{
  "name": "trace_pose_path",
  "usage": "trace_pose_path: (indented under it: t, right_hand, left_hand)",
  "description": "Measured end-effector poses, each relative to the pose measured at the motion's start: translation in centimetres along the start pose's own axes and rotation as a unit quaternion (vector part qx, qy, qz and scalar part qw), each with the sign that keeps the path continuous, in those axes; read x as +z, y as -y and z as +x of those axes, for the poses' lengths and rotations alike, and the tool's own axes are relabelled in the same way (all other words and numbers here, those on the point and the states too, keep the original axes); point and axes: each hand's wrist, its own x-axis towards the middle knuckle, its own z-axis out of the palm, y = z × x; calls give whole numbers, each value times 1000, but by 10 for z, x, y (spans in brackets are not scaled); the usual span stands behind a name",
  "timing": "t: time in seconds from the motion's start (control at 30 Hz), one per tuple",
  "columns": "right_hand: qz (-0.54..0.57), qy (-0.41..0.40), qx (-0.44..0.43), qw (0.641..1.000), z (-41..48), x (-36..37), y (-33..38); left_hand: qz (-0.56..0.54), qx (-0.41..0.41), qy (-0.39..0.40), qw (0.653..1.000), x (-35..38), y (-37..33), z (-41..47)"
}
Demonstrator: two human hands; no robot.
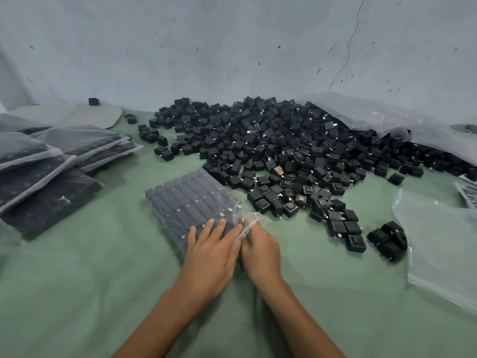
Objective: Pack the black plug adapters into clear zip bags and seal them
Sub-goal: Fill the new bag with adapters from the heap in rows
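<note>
Far left: stack of filled bags (51,161), overlapping, flat on the green desk (77,280). Presumably the finished lot, kept clear of the working spot.

Centre-left: the bag (189,200) in hand lies flat, long axis running away and to the left. Adapters inside sit in tidy rows, one layer, filling it nearly to the mouth. Mouth end points toward the person, at the near right corner.

Left hand (213,250): fingers straight and spread, palm down on the near end of the bag. Judged to be pressing the rows flat and pinning the bag so it does not slide while the mouth is worked.

Right hand (259,250): just beside the left, touching it. Fingers are curled on the loose plastic flap (254,219) at the mouth; the flap is bunched up above the knuckles. Fingertips hidden, so cannot tell if the zip strip itself is pinched. Judged step: closing the zip. Seal not yet done, as the flap stands open and crumpled.

Centre to right: large loose pile of adapters (284,151), black, spread back to the wall (232,47). A small group (387,239) lies apart, near right, within easy reach.

Right: large plastic sack (387,115) draped over the pile's far edge. Empty bags (444,244) lie flat at the right edge, ready for the next fill.
</note>
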Motion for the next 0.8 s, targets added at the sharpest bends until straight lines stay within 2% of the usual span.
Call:
trace_pose_path:
  t: [0.37, 0.7, 0.8]
  right_hand:
    - [-2, -23, 16, 1000, -1, 3, 0]
    - [-40, 46, -21, 998, 1, 0, -6]
    - [-58, 60, -20, 996, 2, 1, -7]
  left_hand:
    - [-17, -3, -8, 1000, -1, -1, -3]
    - [-25, 6, -13, 1000, -3, 1, -2]
    - [-31, 23, -48, 998, -10, 5, 1]
